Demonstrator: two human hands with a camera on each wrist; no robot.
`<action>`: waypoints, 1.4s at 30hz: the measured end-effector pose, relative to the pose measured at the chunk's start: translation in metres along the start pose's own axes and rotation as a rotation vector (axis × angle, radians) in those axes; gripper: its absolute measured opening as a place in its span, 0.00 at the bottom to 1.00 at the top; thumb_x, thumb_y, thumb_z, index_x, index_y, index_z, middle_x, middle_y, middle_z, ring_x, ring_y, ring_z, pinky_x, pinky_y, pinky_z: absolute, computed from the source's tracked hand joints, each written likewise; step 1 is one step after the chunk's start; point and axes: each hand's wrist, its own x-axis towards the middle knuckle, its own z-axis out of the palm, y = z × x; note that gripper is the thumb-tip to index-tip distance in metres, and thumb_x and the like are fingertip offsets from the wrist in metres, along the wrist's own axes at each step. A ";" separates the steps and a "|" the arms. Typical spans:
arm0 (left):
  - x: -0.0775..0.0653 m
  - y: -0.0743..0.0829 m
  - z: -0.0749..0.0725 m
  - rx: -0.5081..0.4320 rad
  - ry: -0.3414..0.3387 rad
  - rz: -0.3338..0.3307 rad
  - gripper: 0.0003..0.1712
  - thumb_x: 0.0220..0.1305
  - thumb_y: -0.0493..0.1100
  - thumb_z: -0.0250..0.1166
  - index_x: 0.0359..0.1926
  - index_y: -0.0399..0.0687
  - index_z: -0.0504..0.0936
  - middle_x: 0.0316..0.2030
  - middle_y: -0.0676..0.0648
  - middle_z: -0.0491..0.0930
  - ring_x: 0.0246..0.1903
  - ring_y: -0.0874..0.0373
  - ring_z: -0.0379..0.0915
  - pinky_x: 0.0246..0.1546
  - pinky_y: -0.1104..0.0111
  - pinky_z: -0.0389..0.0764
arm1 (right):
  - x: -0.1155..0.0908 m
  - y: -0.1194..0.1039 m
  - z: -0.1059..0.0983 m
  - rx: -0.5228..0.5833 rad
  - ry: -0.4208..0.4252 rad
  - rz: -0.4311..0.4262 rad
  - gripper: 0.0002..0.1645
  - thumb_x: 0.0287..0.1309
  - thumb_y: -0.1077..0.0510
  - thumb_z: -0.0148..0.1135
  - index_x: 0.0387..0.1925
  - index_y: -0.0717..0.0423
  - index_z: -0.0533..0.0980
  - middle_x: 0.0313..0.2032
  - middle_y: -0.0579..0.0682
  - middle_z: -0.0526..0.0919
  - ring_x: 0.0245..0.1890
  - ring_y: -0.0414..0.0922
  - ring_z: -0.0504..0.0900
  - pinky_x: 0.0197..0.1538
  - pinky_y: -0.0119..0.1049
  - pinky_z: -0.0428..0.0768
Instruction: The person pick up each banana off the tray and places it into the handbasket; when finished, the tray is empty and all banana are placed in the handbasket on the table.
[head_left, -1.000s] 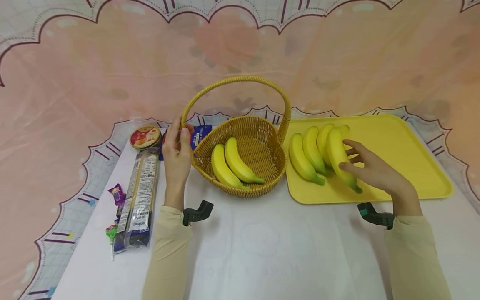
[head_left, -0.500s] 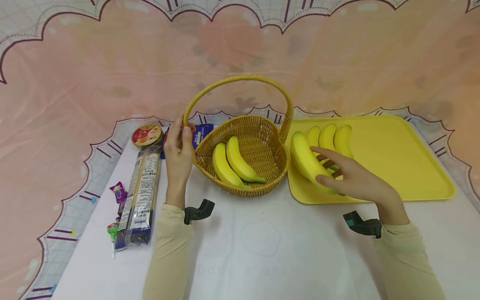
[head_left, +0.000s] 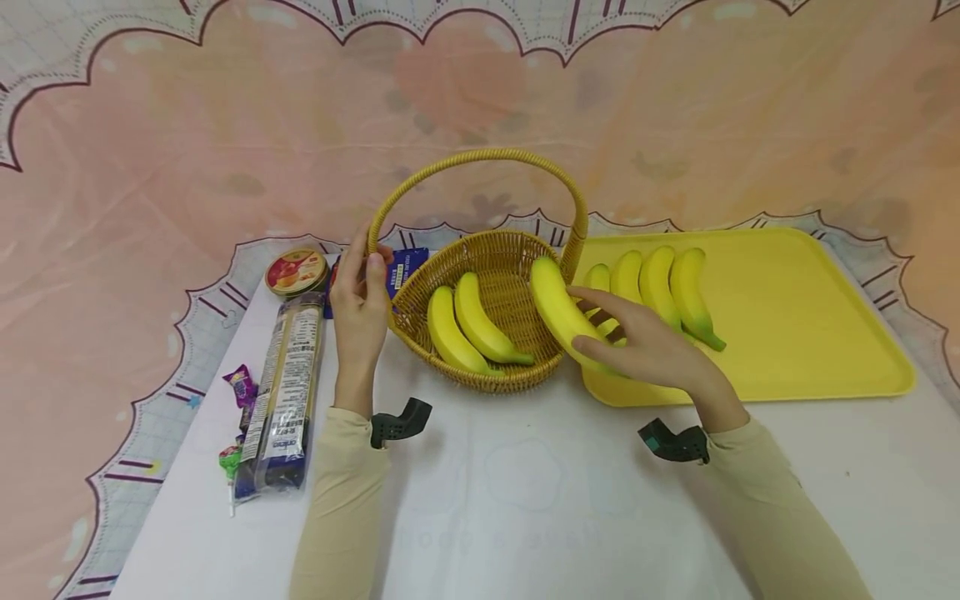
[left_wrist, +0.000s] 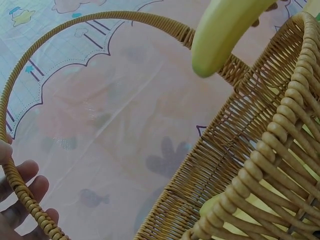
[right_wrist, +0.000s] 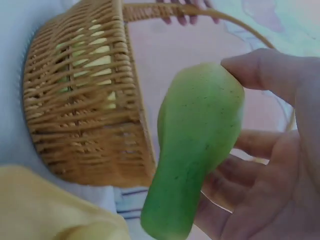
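A wicker basket [head_left: 508,287] with a tall arched handle [head_left: 480,156] stands on the table, with two bananas [head_left: 480,321] lying side by side in its left half. My left hand [head_left: 360,304] holds the handle near its left base, thumb on one side and fingers on the other. Over the basket's right rim, my right hand [head_left: 652,342] grips another banana [head_left: 558,304] between thumb and fingers. Its green stem end [right_wrist: 175,190] faces the right wrist camera, while its tip [left_wrist: 205,62] shows beside the handle in the left wrist view.
A yellow tray [head_left: 795,325] right of the basket carries several bananas [head_left: 690,287] in a row. To the left lie a round tin [head_left: 296,272], a long clear-wrapped packet [head_left: 288,392], a blue package [head_left: 407,268], purple-wrapped candies [head_left: 241,385] and a green lollipop [head_left: 230,460].
My right hand has lifted a banana off the tray and carried it left, to the basket's right rim. The left hand has stayed on the handle.
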 end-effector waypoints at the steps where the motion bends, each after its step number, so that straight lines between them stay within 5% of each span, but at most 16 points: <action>1: 0.000 0.000 0.000 0.000 0.000 -0.003 0.23 0.73 0.38 0.46 0.66 0.39 0.66 0.47 0.33 0.74 0.47 0.57 0.71 0.51 0.75 0.71 | 0.005 -0.001 0.001 -0.002 -0.002 0.006 0.39 0.60 0.41 0.59 0.70 0.42 0.58 0.58 0.46 0.73 0.53 0.46 0.74 0.50 0.44 0.76; 10: 0.000 -0.001 0.000 0.001 -0.001 -0.006 0.23 0.73 0.39 0.47 0.67 0.41 0.66 0.47 0.34 0.74 0.47 0.58 0.71 0.51 0.75 0.71 | 0.056 -0.017 0.015 0.000 0.037 0.073 0.45 0.57 0.34 0.58 0.70 0.46 0.58 0.51 0.47 0.77 0.50 0.43 0.75 0.50 0.41 0.74; 22: 0.000 -0.001 -0.001 0.007 -0.007 -0.009 0.23 0.73 0.39 0.47 0.67 0.41 0.66 0.46 0.34 0.74 0.45 0.60 0.70 0.50 0.75 0.71 | 0.106 -0.020 0.036 -0.220 -0.128 0.113 0.44 0.59 0.39 0.57 0.69 0.58 0.59 0.58 0.57 0.75 0.57 0.52 0.74 0.60 0.47 0.71; 29: 0.001 -0.002 0.000 -0.005 -0.005 0.006 0.23 0.73 0.38 0.47 0.67 0.44 0.66 0.46 0.35 0.75 0.46 0.58 0.71 0.50 0.75 0.72 | 0.115 -0.015 0.050 -0.267 -0.198 0.142 0.43 0.60 0.42 0.57 0.68 0.62 0.59 0.61 0.59 0.72 0.61 0.53 0.72 0.63 0.47 0.69; 36: 0.007 -0.035 0.002 -0.010 0.013 0.018 0.23 0.73 0.43 0.48 0.67 0.56 0.67 0.45 0.42 0.76 0.45 0.61 0.71 0.48 0.75 0.72 | 0.115 -0.009 0.060 -0.297 -0.220 0.135 0.39 0.61 0.43 0.56 0.65 0.62 0.61 0.59 0.59 0.72 0.59 0.53 0.72 0.60 0.47 0.70; 42: 0.004 -0.013 0.001 -0.023 0.006 0.009 0.23 0.73 0.38 0.47 0.67 0.47 0.67 0.45 0.36 0.75 0.46 0.54 0.71 0.48 0.76 0.71 | 0.101 -0.015 0.047 -0.235 -0.128 0.031 0.39 0.64 0.47 0.54 0.68 0.63 0.57 0.61 0.61 0.70 0.61 0.55 0.69 0.63 0.49 0.68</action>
